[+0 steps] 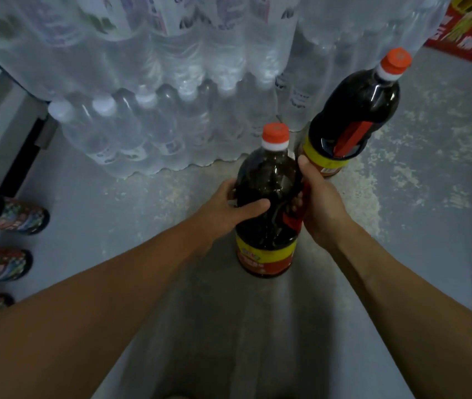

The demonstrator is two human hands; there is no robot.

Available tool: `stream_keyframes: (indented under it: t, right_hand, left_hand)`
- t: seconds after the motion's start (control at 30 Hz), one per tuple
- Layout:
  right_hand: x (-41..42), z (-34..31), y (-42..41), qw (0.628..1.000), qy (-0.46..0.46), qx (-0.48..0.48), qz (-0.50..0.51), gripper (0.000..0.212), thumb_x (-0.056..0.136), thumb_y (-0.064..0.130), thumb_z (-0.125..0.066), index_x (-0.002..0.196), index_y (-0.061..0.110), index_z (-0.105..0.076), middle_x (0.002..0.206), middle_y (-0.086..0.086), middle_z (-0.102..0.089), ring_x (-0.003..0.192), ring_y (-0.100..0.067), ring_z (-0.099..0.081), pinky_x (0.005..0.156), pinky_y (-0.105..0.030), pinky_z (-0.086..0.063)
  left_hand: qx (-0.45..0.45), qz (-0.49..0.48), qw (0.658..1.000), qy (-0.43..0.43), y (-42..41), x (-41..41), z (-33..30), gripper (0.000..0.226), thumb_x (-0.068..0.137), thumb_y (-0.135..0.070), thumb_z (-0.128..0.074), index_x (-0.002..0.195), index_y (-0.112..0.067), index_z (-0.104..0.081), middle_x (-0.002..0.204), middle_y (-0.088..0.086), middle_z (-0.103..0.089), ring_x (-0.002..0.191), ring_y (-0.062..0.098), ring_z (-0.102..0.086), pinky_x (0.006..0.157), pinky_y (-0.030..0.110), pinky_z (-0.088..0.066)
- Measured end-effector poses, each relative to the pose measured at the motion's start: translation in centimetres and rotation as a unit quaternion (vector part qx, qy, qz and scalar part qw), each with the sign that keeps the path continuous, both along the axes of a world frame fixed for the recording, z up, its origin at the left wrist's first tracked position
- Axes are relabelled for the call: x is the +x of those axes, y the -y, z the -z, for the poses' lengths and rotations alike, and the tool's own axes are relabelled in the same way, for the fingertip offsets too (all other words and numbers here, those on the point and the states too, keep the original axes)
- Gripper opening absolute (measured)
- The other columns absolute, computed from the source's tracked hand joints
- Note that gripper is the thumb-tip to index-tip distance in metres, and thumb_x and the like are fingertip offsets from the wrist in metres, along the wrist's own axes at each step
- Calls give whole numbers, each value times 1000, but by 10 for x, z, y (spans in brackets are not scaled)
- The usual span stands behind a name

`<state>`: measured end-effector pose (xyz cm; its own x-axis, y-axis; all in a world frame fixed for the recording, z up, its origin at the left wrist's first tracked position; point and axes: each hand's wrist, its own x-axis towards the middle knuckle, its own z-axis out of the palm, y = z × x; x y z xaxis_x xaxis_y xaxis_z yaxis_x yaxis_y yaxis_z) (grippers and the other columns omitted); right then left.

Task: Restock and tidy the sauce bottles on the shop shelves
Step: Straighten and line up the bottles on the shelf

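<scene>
On the floor, left hand [223,208] and right hand [322,205] grip a dark-filled sauce bottle [268,203].

At centre frame, a sauce bottle [266,203] of clear glossy plastic holds dark liquid, with a matt orange plastic cap [275,133] and a shiny paper-like label [265,256]. Across the top, water bottle packs [148,82] sit in crinkled, shiny plastic film. The floor [419,197] at right is matt grey, worn and rough-patched.
</scene>
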<state>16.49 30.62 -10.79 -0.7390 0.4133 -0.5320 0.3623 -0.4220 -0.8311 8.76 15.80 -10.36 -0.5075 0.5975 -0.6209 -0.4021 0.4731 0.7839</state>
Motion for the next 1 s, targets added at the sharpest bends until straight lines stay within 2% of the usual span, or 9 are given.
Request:
stream_keyframes:
  t: [0.13, 0.23, 0.33, 0.43, 0.53, 0.63, 0.8, 0.9, 1.0]
  right_hand:
    - [-7, 17, -2, 997, 9, 82, 9, 45, 96, 49, -39, 82, 19, -69, 89, -3, -72, 87, -15, -68, 87, -32, -49]
    - [-10, 31, -1, 990, 25, 135, 44, 55, 97, 52, -33, 74, 12, -62, 68, -3, -66, 69, -15, -64, 72, -29, -50]
    - [-15, 35, -4, 986, -5, 124, 108, 40, 99, 45, -35, 95, 21, -67, 78, 11, -68, 81, -5, -65, 79, -27, -50]
    - [-15, 32, -2, 986, -13, 97, 136, 37, 100, 42, -35, 83, 22, -61, 52, 17, -57, 53, 5, -55, 55, -13, -44]
    - [-11, 28, 1, 987, -5, 74, 141, 38, 101, 38, -35, 71, 24, -53, 43, 16, -53, 42, 6, -50, 43, -9, -38]
    - [-7, 16, 6, 989, 9, 78, 124, 38, 101, 37, -36, 72, 25, -58, 56, 14, -64, 55, 4, -61, 53, -13, -47]
    - [-8, -39, 20, 988, 46, 81, 121, 37, 99, 42, -38, 87, 24, -67, 89, 5, -72, 92, -11, -68, 83, -27, -54]
    - [-8, -82, 24, 990, 36, 89, 108, 39, 100, 41, -35, 89, 20, -66, 66, 14, -67, 69, 0, -64, 67, -19, -51]
    - [-9, -138, 29, 990, 36, 81, 112, 45, 101, 40, -35, 65, 19, -52, 43, 14, -52, 39, 1, -50, 43, -12, -39]
  left_hand:
    - [27, -47, 997, 57, -14, -11, 15, 69, 80, -31, -68, 137, -17, -32, 120, -8, -49, 95, -2, -49, 74, 14, -43]
    - [45, -39, 996, 64, -24, -21, 22, 87, 63, -44, -74, 136, -14, -35, 127, -4, -53, 100, 1, -53, 88, 25, -46]
    - [50, -35, 996, 57, -32, -23, 25, 70, 79, -40, -68, 136, -14, -38, 126, -2, -57, 100, 2, -57, 82, 24, -48]
    - [46, -30, 997, 53, -39, -23, 27, 73, 75, -48, -69, 132, -10, -45, 121, 1, -63, 104, 9, -61, 85, 27, -51]
    - [43, -29, 997, 52, -37, -18, 21, 46, 87, -41, -58, 120, -9, -57, 109, 1, -68, 91, 2, -64, 68, 17, -50]
    - [34, -34, 996, 71, -27, -12, 6, 42, 87, -46, -58, 113, -13, -61, 104, -3, -69, 87, 0, -65, 70, 18, -50]
    - [6, -61, 995, 72, -14, -3, -47, 70, 80, -55, -62, 129, -8, -46, 121, 4, -63, 108, 13, -60, 84, 30, -51]
    - [6, -61, 996, 63, -8, -4, -92, 56, 84, -50, -58, 122, -8, -56, 116, 5, -66, 106, 14, -62, 90, 32, -50]
    - [19, -62, 997, 46, 0, -3, -145, 48, 87, -47, -57, 113, -8, -65, 110, 6, -70, 103, 15, -65, 89, 32, -51]
